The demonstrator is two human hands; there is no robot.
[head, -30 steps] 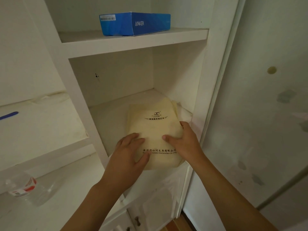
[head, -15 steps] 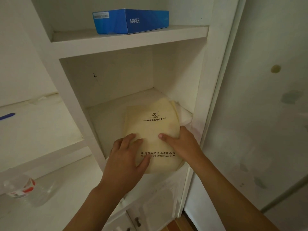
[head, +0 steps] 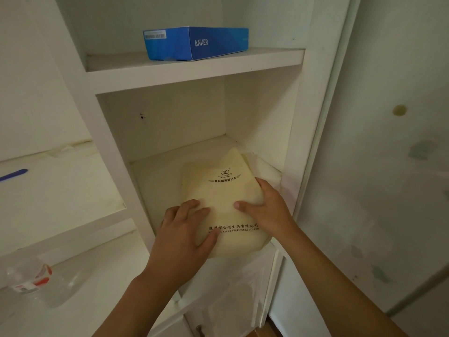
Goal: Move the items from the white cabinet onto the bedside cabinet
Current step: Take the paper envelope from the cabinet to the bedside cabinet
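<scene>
Notebook (head: 224, 190): cream-yellow cover with printed logo and text, lying on the lower shelf of the white cabinet (head: 199, 69), toward the shelf's right side. Its near edge overhangs the shelf front. More cream sheets or covers show beneath it at its far right corner; what they are cannot be told.

Left hand (head: 184, 239): on the notebook's near left part, fingers (head: 192, 205) spread over the cover, thumb curled onto the printed line near the notebook's front edge; it grips that corner.

Right hand (head: 267, 210): at the notebook's right edge, thumb on top of the cover, fingers wrapped round the side; it holds the edge.

Blue box (head: 194, 43): marked ANKER, on the shelf above the notebook, barcode label on its left end.

Bottle (head: 36, 280): clear plastic, red-and-white label, lying on its side on the white surface left of and below the notebook.

Blue pen (head: 13, 175): on the ledge well left of the notebook.
</scene>
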